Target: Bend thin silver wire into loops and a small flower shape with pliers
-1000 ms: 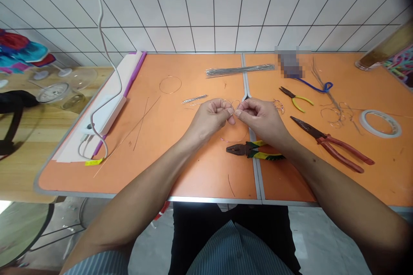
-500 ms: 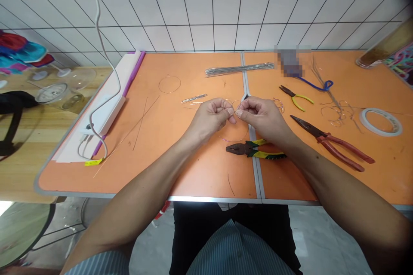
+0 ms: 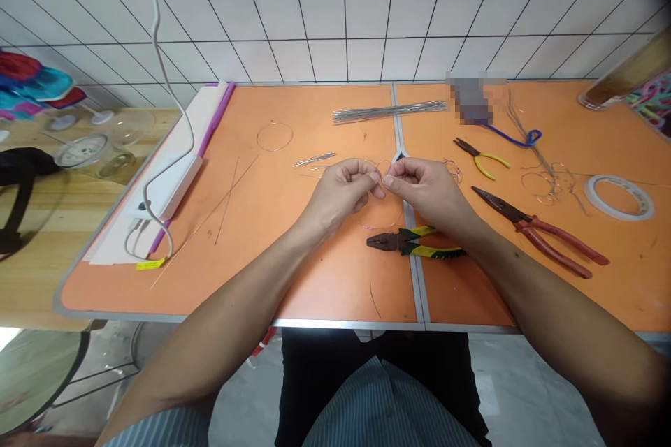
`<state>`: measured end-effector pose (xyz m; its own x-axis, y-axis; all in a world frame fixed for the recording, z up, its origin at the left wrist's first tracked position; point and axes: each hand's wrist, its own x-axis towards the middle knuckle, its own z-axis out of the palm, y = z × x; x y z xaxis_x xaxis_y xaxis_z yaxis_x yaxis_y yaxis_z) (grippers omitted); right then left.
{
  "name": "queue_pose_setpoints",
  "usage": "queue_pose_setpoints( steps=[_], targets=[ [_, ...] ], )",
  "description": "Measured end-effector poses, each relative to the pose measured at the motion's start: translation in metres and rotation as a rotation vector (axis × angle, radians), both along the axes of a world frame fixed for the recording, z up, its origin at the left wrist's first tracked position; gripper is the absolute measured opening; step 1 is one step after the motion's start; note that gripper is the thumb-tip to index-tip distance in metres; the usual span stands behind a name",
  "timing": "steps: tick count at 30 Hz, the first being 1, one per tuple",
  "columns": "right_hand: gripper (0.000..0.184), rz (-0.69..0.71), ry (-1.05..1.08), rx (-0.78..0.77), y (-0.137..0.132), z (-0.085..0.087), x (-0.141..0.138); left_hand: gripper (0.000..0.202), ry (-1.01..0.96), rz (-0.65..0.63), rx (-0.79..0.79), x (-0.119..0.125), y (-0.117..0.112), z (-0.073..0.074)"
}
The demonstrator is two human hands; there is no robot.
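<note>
My left hand (image 3: 350,187) and my right hand (image 3: 416,181) meet over the middle of the table, fingertips almost touching. Each is closed in a pinch on a thin wire loop (image 3: 381,227), which hangs in a ring below the fingers; its ends are hidden by them. Under my right wrist lie combination pliers (image 3: 399,242) with yellow-and-green handles. Left of my left hand is a small bunch of short silver wires (image 3: 314,159). A little coil of wire (image 3: 452,170) rests just beyond my right hand.
A bundle of long wires (image 3: 388,112) lies at the back. To the right are red-handled pliers (image 3: 539,230), small yellow-handled pliers (image 3: 481,157) and a white tape roll (image 3: 618,198). A white power strip (image 3: 181,188) with its cable stands left, near a wire ring (image 3: 275,137).
Almost nothing differs. Both hands stay pinched together in the same place, with only a very slight shift of the fingers and of the view.
</note>
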<state>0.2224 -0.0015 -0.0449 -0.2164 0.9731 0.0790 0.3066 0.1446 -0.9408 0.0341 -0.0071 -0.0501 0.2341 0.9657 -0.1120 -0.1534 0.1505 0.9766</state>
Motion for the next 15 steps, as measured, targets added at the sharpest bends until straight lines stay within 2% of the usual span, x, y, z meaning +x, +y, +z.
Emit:
queue_pose_setpoints(
  steps=[3, 9, 15],
  targets=[
    [0.017, 0.025, -0.001, 0.010, 0.001, -0.001, 0.001, 0.018, 0.003, 0.024, -0.004, 0.001, 0.000, 0.000],
    [0.033, -0.019, 0.066, 0.016, 0.007, -0.005, 0.008, 0.017, 0.016, 0.057, -0.006, -0.003, 0.002, 0.001],
    [0.034, -0.007, 0.080, -0.014, 0.009, -0.009, 0.011, 0.018, -0.004, 0.039, -0.005, -0.005, 0.003, 0.001]
  ],
)
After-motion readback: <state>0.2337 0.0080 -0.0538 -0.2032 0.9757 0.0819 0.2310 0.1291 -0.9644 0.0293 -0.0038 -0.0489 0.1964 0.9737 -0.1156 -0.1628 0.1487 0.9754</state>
